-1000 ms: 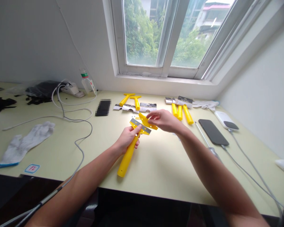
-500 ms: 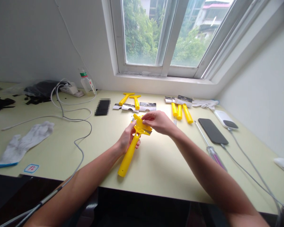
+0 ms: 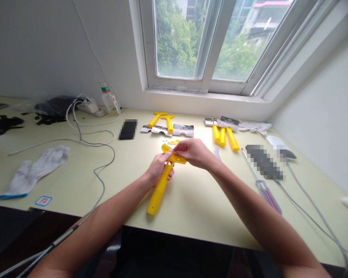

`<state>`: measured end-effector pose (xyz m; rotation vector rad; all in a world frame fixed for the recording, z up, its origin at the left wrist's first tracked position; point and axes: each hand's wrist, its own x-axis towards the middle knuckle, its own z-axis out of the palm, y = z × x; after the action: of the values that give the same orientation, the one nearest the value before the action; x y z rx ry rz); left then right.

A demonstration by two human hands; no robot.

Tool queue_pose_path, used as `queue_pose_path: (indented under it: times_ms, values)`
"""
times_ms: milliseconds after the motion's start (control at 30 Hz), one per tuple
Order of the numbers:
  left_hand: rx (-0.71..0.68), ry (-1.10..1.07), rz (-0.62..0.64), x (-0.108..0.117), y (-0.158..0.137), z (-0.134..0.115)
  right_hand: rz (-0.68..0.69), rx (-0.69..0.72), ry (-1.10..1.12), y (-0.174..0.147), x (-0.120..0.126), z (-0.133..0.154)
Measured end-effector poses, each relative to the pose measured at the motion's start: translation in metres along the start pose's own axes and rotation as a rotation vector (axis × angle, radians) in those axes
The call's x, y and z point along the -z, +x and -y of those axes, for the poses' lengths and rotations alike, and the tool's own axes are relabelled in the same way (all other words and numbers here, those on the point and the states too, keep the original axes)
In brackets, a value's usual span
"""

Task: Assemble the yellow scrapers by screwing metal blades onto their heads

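Note:
My left hand (image 3: 159, 168) is closed around the neck of a yellow scraper (image 3: 159, 189), its thumb on the wide head. The long handle slants down towards the table's front edge. At the head, the fingers of my right hand (image 3: 193, 152) are pinched together on the yellow plate part, touching it; their tips hide some of it. Just behind the head, a small yellow piece (image 3: 173, 142) lies on the table, with tiny metal bits beside it. Two yellow scraper handles (image 3: 169, 124) lie farther back among printed cards (image 3: 183, 130).
Several yellow scrapers (image 3: 233, 139) with card sleeves lie at back right, near a white glove (image 3: 255, 127). A screwdriver (image 3: 266, 195) and a blurred dark phone (image 3: 263, 161) are at right. On the left are a glove (image 3: 37, 170), a grey cable (image 3: 103, 189) and a bottle (image 3: 108, 102).
The yellow plate, tilted up over the scraper's head with a blade edge showing, now lies flatter on it. My right fingers have moved down with it. The view has shifted slightly.

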<state>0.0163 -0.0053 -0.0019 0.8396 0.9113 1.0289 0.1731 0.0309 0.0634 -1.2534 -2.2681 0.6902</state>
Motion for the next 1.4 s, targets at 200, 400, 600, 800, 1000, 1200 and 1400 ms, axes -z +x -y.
queue_pose_path:
  times_ms: [200, 400, 600, 800, 1000, 1200, 1400]
  values:
    - [-0.040, -0.003, 0.017, -0.002, -0.002, 0.000, -0.069, 0.014, -0.148, 0.002, -0.003, -0.005]
    - [-0.040, 0.055, 0.039, -0.002, -0.005, -0.005, 0.108, -0.084, 0.133, 0.004, 0.002, -0.008]
    - [-0.045, 0.102, 0.030, -0.006, -0.009, -0.010, 0.158, -0.116, 0.268, 0.007, 0.008, -0.011]
    - [-0.055, 0.136, 0.025, -0.006, -0.007, -0.007, 0.185, -0.113, 0.230, 0.007, 0.009, -0.015]
    - [-0.074, 0.129, 0.025, -0.004, -0.005, -0.005, 0.152, -0.059, 0.123, 0.010, 0.002, -0.018]
    - [-0.079, 0.096, -0.011, -0.002, -0.004, -0.007, -0.165, -0.112, -0.206, 0.010, 0.048, -0.053]
    - [-0.070, 0.093, 0.004, 0.000, -0.001, -0.005, 0.214, -0.314, -0.435, 0.002, 0.076, -0.102]
